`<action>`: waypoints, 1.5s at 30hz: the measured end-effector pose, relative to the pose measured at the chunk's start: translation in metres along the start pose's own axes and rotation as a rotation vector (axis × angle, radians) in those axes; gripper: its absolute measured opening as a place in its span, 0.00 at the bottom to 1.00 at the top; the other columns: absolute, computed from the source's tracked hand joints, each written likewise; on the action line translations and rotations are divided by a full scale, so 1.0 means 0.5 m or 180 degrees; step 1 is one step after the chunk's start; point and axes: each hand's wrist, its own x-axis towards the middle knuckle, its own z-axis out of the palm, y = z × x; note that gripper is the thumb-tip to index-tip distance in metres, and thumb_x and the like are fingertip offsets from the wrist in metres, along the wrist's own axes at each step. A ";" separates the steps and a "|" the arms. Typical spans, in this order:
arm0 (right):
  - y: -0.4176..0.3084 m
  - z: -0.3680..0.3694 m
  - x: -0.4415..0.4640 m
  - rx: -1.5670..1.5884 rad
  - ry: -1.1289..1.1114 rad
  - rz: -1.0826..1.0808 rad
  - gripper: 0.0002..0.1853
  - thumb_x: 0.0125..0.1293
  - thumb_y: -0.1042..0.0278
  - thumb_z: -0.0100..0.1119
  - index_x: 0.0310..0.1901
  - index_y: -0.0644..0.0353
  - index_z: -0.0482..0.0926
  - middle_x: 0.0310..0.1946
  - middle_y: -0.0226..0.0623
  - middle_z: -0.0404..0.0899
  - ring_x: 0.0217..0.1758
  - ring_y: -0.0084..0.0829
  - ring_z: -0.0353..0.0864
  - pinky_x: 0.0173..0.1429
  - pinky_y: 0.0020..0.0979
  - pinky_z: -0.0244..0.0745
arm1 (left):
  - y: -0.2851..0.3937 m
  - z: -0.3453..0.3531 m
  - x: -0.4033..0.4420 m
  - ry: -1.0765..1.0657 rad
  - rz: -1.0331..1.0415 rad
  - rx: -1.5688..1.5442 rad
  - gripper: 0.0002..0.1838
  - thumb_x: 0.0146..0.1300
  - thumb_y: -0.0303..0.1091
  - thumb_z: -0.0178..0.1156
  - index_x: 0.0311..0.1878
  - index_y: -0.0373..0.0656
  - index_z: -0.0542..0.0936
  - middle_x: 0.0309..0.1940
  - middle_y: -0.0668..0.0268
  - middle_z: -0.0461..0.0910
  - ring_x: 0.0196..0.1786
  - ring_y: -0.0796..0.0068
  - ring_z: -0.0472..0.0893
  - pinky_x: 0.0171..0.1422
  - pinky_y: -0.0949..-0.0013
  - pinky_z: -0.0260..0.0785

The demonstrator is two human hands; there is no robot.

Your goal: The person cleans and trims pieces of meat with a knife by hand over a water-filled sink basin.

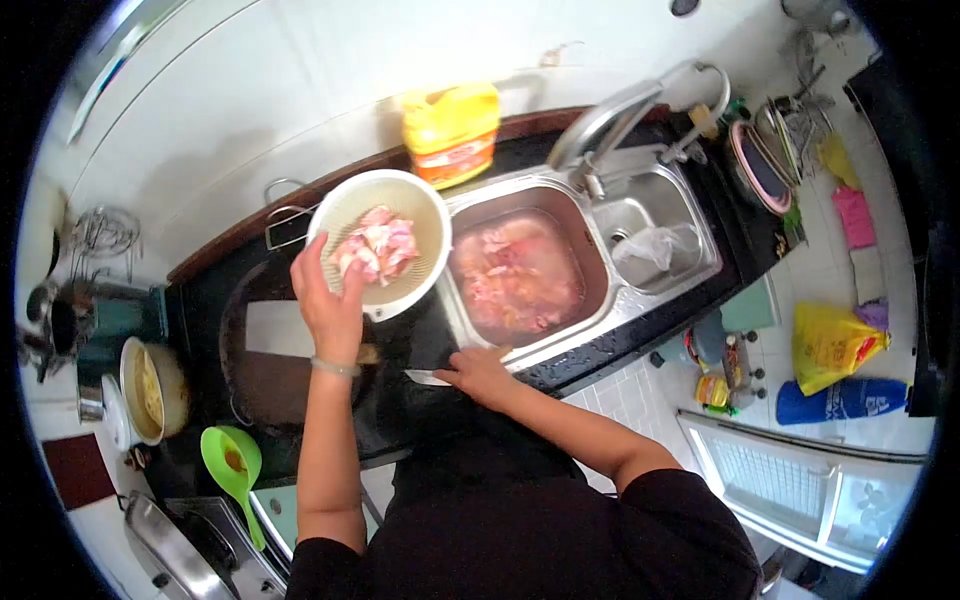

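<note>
My left hand [328, 308] is at the left rim of a white colander [432, 228], thumb over the inside and fingers along the edge, gripping it. Pieces of raw pink meat [380, 245] are heaped in the colander. Beside the sink's front edge, my right hand [480, 376] is closed on a knife [424, 377], whose blade points left; its fingers partly hide the handle. More raw meat [515, 275] sits in cloudy water in the large sink basin [590, 255]. A cleaver [278, 328] lies on a dark round cutting board [275, 388], left of my left forearm.
A yellow jug [452, 135] stands against the wall behind the sink. The faucet [592, 180] rises between the basins; a plastic bag [655, 246] lies in the small one. At left are a pot [170, 395] and a green ladle [232, 465]. A yellow bag [830, 345] is on the floor.
</note>
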 end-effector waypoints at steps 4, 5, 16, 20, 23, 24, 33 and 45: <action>0.058 -0.031 -0.053 0.0548 0.0091 0.0185 0.16 0.57 0.70 0.52 0.48 0.55 0.78 0.37 0.40 0.71 0.40 0.41 0.73 0.40 0.41 0.71 | 0.070 0.119 -0.061 -0.0332 -0.0306 -0.1192 0.09 0.60 0.24 0.56 0.44 0.35 0.75 0.36 0.58 0.77 0.36 0.69 0.77 0.42 0.71 0.70; 0.068 -0.064 -0.072 0.0800 -0.0009 0.0697 0.17 0.56 0.73 0.52 0.49 0.56 0.76 0.37 0.42 0.71 0.42 0.44 0.73 0.42 0.43 0.71 | 0.069 0.153 -0.078 -0.0585 -0.0123 -0.1018 0.08 0.60 0.25 0.56 0.42 0.35 0.76 0.36 0.59 0.77 0.35 0.70 0.77 0.41 0.71 0.70; 0.348 -0.291 -0.389 0.2029 0.0917 0.2889 0.13 0.54 0.78 0.54 0.43 0.67 0.71 0.35 0.52 0.73 0.41 0.54 0.74 0.45 0.42 0.71 | 0.015 0.750 -0.184 -0.2431 0.0277 -0.0145 0.15 0.58 0.26 0.55 0.50 0.40 0.75 0.47 0.51 0.76 0.46 0.54 0.77 0.51 0.59 0.70; 0.392 -0.297 -0.451 0.2068 0.1184 0.3086 0.13 0.52 0.79 0.56 0.42 0.67 0.71 0.34 0.52 0.74 0.39 0.54 0.74 0.43 0.41 0.72 | 0.061 0.886 -0.183 -0.2754 -0.0051 0.0964 0.22 0.61 0.32 0.51 0.60 0.46 0.70 0.58 0.49 0.69 0.61 0.50 0.68 0.66 0.55 0.59; 0.415 -0.302 -0.477 0.2176 0.1084 0.3188 0.14 0.51 0.80 0.57 0.42 0.68 0.72 0.34 0.52 0.74 0.38 0.52 0.75 0.42 0.40 0.72 | 0.087 0.905 -0.220 -0.3865 -0.0328 0.2092 0.22 0.62 0.34 0.51 0.60 0.45 0.69 0.59 0.51 0.69 0.61 0.52 0.69 0.66 0.56 0.60; 0.421 -0.301 -0.479 0.2225 0.1074 0.3192 0.14 0.51 0.80 0.57 0.42 0.68 0.72 0.34 0.52 0.74 0.38 0.52 0.75 0.42 0.40 0.72 | 0.072 0.907 -0.254 -0.4073 -0.0324 0.1958 0.22 0.62 0.34 0.51 0.60 0.45 0.69 0.59 0.51 0.69 0.61 0.54 0.70 0.65 0.56 0.61; 0.426 -0.312 -0.436 0.2426 0.1179 0.3237 0.11 0.53 0.77 0.56 0.40 0.67 0.73 0.32 0.52 0.75 0.35 0.49 0.77 0.40 0.38 0.72 | 0.145 0.676 -0.280 -0.4082 -0.4346 -0.3145 0.22 0.67 0.37 0.53 0.63 0.44 0.65 0.61 0.56 0.69 0.58 0.63 0.74 0.62 0.60 0.69; 0.201 -0.349 -0.279 0.3490 0.1865 0.3183 0.18 0.64 0.72 0.56 0.55 0.60 0.67 0.29 0.29 0.73 0.24 0.17 0.72 0.27 0.21 0.69 | 0.248 0.329 -0.099 -0.3159 -0.2714 -0.5053 0.13 0.68 0.28 0.49 0.53 0.36 0.72 0.59 0.56 0.70 0.60 0.56 0.72 0.62 0.60 0.68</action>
